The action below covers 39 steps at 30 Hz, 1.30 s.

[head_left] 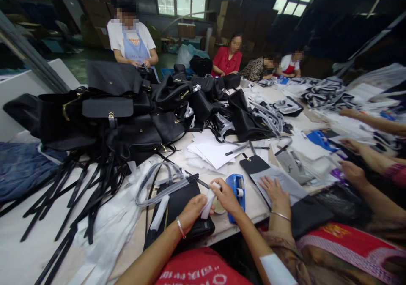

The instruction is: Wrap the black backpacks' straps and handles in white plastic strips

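Note:
My left hand (193, 211), with a bangle at the wrist, pinches the lower part of a white strip (209, 202). On the strip's upper end the fingers of my right hand (226, 196) are closed. Both hands are over a black bag (180, 204) lying at the table's front edge. A strap wrapped in clear plastic (158, 196) loops across the bag's upper side, and a rolled white wrap (159, 213) lies on the bag. Just right of my right hand stands a blue tape dispenser (236, 196).
Black bags (127, 116) with dangling straps are heaped at the left and centre. White sheets (212, 149) lie beyond my hands. A co-worker's hand (277, 194) rests on a wrapped black piece at the right. Several people work around the table (28, 255).

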Motion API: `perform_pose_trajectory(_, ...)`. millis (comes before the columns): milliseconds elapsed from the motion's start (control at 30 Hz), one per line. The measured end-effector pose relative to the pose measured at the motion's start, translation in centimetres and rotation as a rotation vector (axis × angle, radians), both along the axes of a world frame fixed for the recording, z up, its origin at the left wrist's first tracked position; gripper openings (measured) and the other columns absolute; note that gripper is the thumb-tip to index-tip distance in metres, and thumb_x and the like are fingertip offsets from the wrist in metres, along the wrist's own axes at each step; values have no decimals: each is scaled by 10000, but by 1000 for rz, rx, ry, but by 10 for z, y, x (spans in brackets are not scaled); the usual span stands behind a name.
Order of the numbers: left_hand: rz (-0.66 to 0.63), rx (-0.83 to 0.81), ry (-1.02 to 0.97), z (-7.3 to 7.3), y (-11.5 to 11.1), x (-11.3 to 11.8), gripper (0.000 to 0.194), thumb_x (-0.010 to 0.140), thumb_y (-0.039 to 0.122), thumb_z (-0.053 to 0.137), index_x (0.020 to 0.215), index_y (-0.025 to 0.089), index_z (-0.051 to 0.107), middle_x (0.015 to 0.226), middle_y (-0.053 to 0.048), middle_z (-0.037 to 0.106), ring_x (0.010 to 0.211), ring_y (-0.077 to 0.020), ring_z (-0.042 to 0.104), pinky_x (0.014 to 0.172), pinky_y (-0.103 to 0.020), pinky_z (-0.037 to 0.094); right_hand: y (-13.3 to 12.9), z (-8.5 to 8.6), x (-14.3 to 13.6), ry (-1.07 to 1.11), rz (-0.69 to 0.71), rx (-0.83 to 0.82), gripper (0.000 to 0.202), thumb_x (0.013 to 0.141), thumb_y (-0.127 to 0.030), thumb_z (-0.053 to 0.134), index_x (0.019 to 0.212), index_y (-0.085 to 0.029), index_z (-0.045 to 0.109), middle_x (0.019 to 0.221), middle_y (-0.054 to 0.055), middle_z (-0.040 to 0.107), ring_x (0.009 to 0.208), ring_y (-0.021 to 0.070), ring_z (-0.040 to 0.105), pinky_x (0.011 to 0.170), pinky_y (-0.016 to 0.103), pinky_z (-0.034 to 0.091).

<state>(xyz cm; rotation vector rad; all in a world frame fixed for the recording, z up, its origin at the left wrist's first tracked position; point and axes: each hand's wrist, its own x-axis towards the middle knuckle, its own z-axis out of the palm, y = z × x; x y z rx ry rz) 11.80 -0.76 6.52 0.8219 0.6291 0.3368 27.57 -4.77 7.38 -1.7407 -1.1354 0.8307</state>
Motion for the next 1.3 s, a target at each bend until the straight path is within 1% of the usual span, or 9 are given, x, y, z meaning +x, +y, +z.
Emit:
perform_pose_trajectory(167, 57, -147, -60, 5, -3, -12, 417, 766, 496, 618, 931, 113, 628, 836, -104, 675, 704, -167, 618, 665, -265, 445, -27, -24, -32, 285, -277, 26, 385, 858, -476, 470, 1108, -189, 526, 888, 52, 638, 758, 178, 607, 663, 289, 500)
perform_pose_trajectory(267, 117, -170, -97, 4, -6, -13, 392, 769, 474, 626, 925, 115, 653, 861, -107, 679, 715, -164, 612, 686, -268, 446, -46, -32, -57, 313, -272, 23, 402, 848, -467, 496, 1151, -207, 540, 1073, 78, 625, 947, 210, 600, 806, 330, 497)
perform_pose_trajectory(333, 125, -173, -105, 4, -8, -14, 376, 782, 457, 619, 947, 123, 664, 885, -106, 684, 738, -163, 613, 699, -262, 444, -53, -33, -67, 322, -255, 12, 415, 850, -461, 494, 1181, -214, 531, 1112, 75, 618, 972, 211, 595, 836, 333, 490)
perform_pose_trajectory(567, 139, -192, -82, 12, -14, -19, 387, 770, 399, 655, 1037, 118, 663, 927, -131, 695, 827, -192, 638, 751, -268, 457, -49, -32, -78, 208, -293, 4, 347, 863, -418, 459, 1128, -201, 512, 1036, 75, 629, 931, 204, 607, 809, 323, 489)
perform_pose_trajectory(733, 177, -210, -55, 11, -20, -19, 371, 758, 362, 675, 1054, 138, 662, 916, -119, 705, 817, -191, 652, 750, -277, 474, -47, -27, -88, -30, -343, -58, 256, 871, -340, 429, 1087, -222, 502, 961, 53, 638, 858, 195, 614, 760, 312, 478)
perform_pose_trajectory(933, 184, -303, -17, 5, -13, -15, 334, 714, 275, 715, 1012, 131, 669, 863, -106, 713, 737, -178, 662, 687, -268, 496, -43, -19, -91, -307, -287, -56, 226, 909, -292, 379, 1094, -208, 477, 967, 65, 630, 875, 212, 609, 752, 335, 470)
perform_pose_trajectory(1100, 206, -397, 90, -7, -7, -9, 258, 651, 163, 735, 896, 112, 672, 733, -77, 704, 606, -153, 642, 586, -246, 493, -45, -30, -92, -535, -217, 63, 309, 902, -181, 338, 1188, -154, 452, 1069, 142, 594, 1035, 253, 558, 867, 403, 456)
perform_pose_trajectory(1200, 234, -396, 117, -14, -10, -5, 237, 617, 129, 743, 840, 106, 666, 724, -76, 701, 604, -163, 641, 580, -259, 497, -48, -32, -89, -536, -161, 90, 372, 867, -139, 360, 1233, -142, 425, 1088, 156, 583, 1065, 263, 545, 887, 421, 459)
perform_pose_trajectory(1300, 273, -386, 96, -17, -15, -1, 249, 587, 104, 754, 819, 101, 664, 718, -73, 697, 612, -159, 636, 606, -264, 503, -53, -26, -82, -397, -103, 83, 393, 841, -119, 371, 1229, -161, 425, 1108, 135, 583, 1054, 245, 557, 893, 410, 465)
